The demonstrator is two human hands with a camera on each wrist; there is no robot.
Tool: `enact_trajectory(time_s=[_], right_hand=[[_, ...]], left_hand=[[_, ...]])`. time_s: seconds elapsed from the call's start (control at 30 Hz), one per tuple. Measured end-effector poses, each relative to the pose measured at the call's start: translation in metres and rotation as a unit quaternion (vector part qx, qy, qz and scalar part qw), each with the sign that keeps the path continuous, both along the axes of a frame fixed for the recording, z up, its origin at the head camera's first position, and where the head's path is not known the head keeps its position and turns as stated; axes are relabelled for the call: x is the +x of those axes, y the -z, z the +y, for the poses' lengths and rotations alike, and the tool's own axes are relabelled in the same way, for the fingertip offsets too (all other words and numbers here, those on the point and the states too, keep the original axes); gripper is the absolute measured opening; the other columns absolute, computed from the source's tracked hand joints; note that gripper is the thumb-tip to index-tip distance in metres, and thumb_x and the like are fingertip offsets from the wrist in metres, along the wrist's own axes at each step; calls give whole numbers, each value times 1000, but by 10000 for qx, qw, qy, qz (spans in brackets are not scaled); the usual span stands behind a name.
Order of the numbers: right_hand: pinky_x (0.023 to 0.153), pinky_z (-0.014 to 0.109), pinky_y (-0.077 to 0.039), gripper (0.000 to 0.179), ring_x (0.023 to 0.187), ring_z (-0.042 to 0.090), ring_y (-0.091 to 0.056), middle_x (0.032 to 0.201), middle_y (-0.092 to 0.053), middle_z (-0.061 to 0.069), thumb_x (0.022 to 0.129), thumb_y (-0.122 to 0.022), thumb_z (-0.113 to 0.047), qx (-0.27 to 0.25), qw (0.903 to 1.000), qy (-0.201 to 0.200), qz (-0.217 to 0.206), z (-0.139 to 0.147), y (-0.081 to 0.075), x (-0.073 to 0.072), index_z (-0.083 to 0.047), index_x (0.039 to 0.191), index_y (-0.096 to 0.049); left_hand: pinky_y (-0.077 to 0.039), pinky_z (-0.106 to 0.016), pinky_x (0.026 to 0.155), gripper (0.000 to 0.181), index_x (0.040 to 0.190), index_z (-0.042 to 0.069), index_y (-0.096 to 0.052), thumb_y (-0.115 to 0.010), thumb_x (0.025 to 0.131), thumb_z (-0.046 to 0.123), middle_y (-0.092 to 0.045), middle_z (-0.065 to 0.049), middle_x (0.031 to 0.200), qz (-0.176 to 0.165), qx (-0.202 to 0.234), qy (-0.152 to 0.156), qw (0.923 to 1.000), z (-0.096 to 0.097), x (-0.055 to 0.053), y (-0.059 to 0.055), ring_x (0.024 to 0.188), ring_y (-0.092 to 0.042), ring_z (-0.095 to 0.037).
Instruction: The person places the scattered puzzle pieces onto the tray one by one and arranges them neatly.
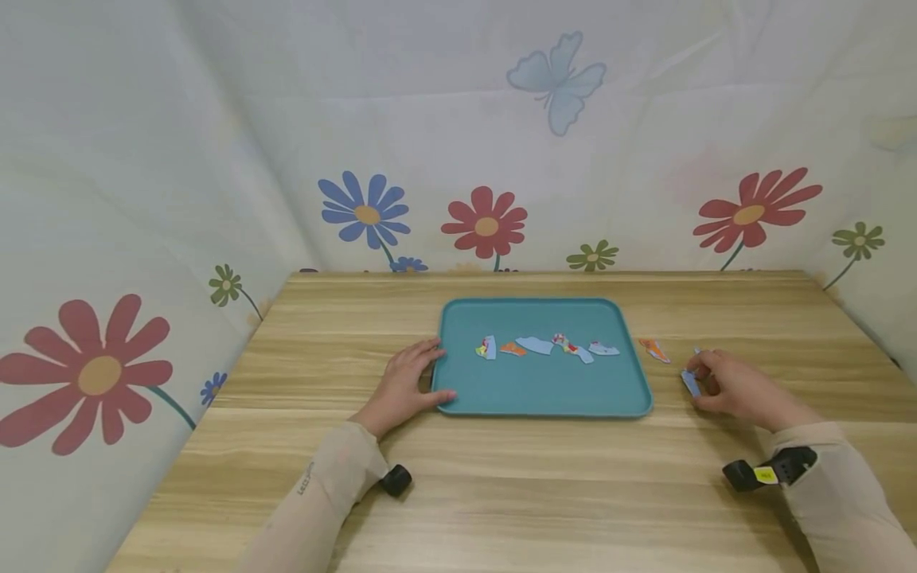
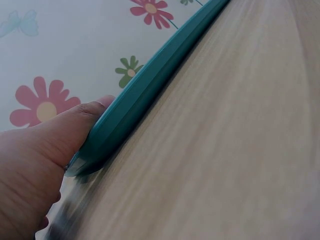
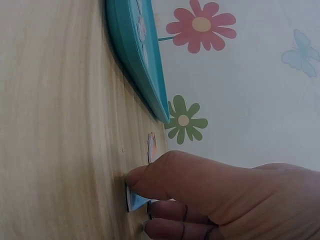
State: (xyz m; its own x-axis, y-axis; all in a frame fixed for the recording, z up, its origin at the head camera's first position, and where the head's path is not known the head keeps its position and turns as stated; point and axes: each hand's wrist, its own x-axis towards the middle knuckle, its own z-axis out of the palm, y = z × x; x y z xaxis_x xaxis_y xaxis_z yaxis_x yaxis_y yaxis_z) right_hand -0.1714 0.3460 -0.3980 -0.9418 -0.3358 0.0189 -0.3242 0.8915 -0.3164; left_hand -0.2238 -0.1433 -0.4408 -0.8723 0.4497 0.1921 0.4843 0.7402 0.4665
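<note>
The left hand [image 1: 407, 380] was positioned at the left edge of the teal tray [image 1: 544, 395], its fingers relaxed and spread, with the thumb laid across the rim near the closest corner and the fingertips touching the rim farther up; it was not clenched. The tray lay flat on the tabletop [image 1: 530, 493], directly to the right of this hand. On the tray, to the right of the left hand, a row of irregular flat pieces [image 1: 535, 345] extended toward the right hand [image 1: 741, 390], some light blue, others orange or multicoloured. The right hand was grasping a light-blue piece [image 1: 691, 383] between the thumb and the curled fingers, low at the wood surface. A second small blue patch [image 1: 697, 350] showed just beyond its index finger, mostly hidden. An orange piece [image 1: 654, 350] lay ahead and to the left of the right hand, between that hand and the tray. A black wrist unit [image 1: 770, 469] was fitted behind the right hand. Beyond both hands hung a flower-printed backdrop [image 1: 645, 135].
</note>
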Motion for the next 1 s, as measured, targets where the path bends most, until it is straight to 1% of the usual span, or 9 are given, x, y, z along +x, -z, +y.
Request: enact_trajectory(time_s=[0.23, 0.37, 0.53, 0.63, 0.8, 0.9, 1.0], right_hand=[[58, 24, -48, 41, 70, 13, -56, 86, -60, 13, 72, -77, -4, -145, 9996, 44, -256, -3, -1, -1, 11, 103, -55], [57, 24, -48, 41, 69, 12, -56, 85, -59, 12, 72, -75, -1, -206, 9991, 49, -366, -5, -2, -1, 12, 104, -54], [56, 23, -47, 40, 68, 10, -55, 83, -59, 11, 73, -74, -1, -329, 9989, -7, -341, -7, -3, 0, 12, 104, -53], [55, 21, -46, 40, 66, 6, -52, 82, -60, 9, 72, -73, -1, -412, 9988, -26, -258, -6, -3, 2, 11, 104, -53], [54, 19, -42, 41, 64, 0, -46, 83, -59, 7, 73, -73, -2, -475, 9987, 9, -186, -6, -6, 5, 11, 106, -53], [54, 19, -42, 41, 65, 0, -45, 84, -58, 7, 73, -72, -2, -525, 9983, 0, -250, -8, -10, 4, 11, 107, -53], [55, 19, -42, 40, 67, 3, -46, 84, -58, 7, 75, -72, -2, -508, 9981, -18, -339, -12, -17, 1, 11, 108, -53]], left_hand=[[-24, -57, 116, 76, 140, 7, -49, -75, 79, 45, -39, -10, 152, 8, 17, -27, 10000, -1, 1, 1, 142, -32, -34], [-24, -57, 115, 76, 140, 7, -49, -75, 79, 45, -39, -10, 152, 2, 2, -37, 10000, -2, 2, 0, 142, -33, -34], [-24, -56, 116, 76, 139, 6, -49, -75, 79, 45, -40, -10, 152, 20, -11, -56, 10000, -1, 4, -1, 142, -33, -33], [-25, -57, 115, 76, 139, 5, -50, -76, 79, 44, -40, -11, 152, 63, -4, -18, 10000, 0, 5, -1, 141, -34, -34], [-25, -57, 115, 76, 139, 5, -49, -76, 79, 44, -40, -12, 152, 42, -4, -2, 10000, 2, 7, -2, 142, -33, -34], [-24, -56, 116, 76, 140, 6, -48, -75, 80, 45, -39, -10, 153, -45, -21, -56, 10000, 2, 7, -1, 143, -31, -33], [-23, -56, 116, 76, 140, 6, -48, -75, 80, 45, -39, -10, 153, -73, -27, -86, 9999, 2, 8, -1, 143, -31, -33]])
